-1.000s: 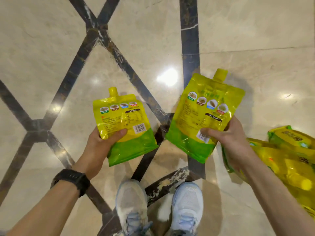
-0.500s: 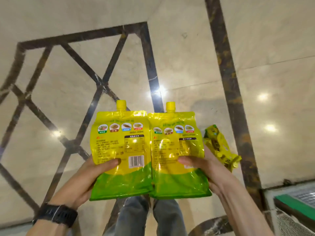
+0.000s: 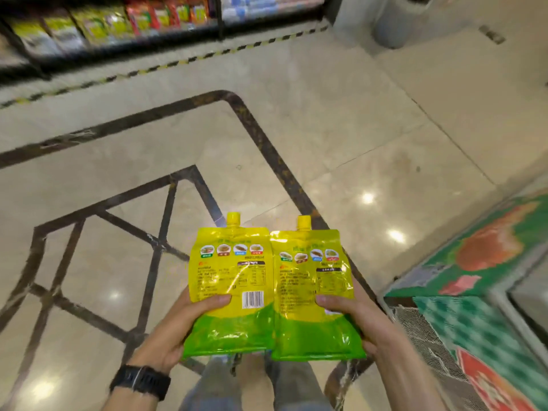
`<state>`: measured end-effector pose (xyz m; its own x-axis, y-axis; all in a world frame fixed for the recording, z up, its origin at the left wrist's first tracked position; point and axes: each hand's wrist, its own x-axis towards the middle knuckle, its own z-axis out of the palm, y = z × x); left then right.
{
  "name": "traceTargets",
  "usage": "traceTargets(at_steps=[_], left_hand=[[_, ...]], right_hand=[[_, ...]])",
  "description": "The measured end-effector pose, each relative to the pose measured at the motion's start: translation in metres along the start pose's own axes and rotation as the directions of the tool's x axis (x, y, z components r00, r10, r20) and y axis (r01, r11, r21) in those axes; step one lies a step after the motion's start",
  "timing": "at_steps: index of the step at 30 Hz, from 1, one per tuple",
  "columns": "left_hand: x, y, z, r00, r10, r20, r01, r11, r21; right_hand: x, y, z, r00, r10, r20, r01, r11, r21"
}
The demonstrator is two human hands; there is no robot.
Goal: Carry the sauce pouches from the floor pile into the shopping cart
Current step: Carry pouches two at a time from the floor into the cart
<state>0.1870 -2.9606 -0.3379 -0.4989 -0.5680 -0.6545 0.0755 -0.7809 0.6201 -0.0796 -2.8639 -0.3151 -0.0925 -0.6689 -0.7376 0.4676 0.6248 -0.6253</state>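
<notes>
Two yellow-and-green sauce pouches with yellow screw caps are held side by side in front of me, backs up. My left hand [image 3: 175, 330] grips the left pouch [image 3: 231, 280] at its lower left, thumb lying across the printed panel near the barcode. My right hand [image 3: 358, 318] grips the right pouch [image 3: 311, 286] at its lower right, thumb on top. The pouches' inner edges touch. No shopping cart and no floor pile are in view.
Beige marble floor [image 3: 341, 120] with dark inlay lines spreads ahead. A freezer cabinet with green and red graphics [image 3: 486, 262] stands at the right. Stocked shelves [image 3: 112, 22] run along the top behind a yellow-black floor stripe. A grey bin [image 3: 394, 22] is at top right.
My view has swung up and round: the pouch left on the floor has dropped out of sight, shelves and the freezer have come in. Both hands keep their pouches together.
</notes>
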Motion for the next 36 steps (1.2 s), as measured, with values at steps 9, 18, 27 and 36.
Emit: traceTargets(at_steps=[9,18,27,36], left_hand=[[-0.058,0.033,0.036,0.961,-0.036,0.273,-0.017,0.982,0.190],[-0.070,0.023,0.146,0.839,-0.155,0.522,-0.037,0.940,0.339],[-0.108,-0.073,0.297,0.705,-0.397,0.588,-0.011,0.822,0.569],[-0.181,-0.236,0.424,0.465,-0.689,0.556,-0.111,0.577,0.809]], right_hand=[[-0.145,0.029,0.029,0.964,-0.189,-0.189,0.227,0.952,0.206],[-0.242,0.067,-0.023,0.847,-0.262,-0.463,0.416,0.869,0.269],[-0.363,0.154,-0.118,0.642,-0.306,-0.703,0.608,0.762,0.224],[-0.487,0.308,-0.152,0.359,-0.082,-0.930,0.859,0.418,0.294]])
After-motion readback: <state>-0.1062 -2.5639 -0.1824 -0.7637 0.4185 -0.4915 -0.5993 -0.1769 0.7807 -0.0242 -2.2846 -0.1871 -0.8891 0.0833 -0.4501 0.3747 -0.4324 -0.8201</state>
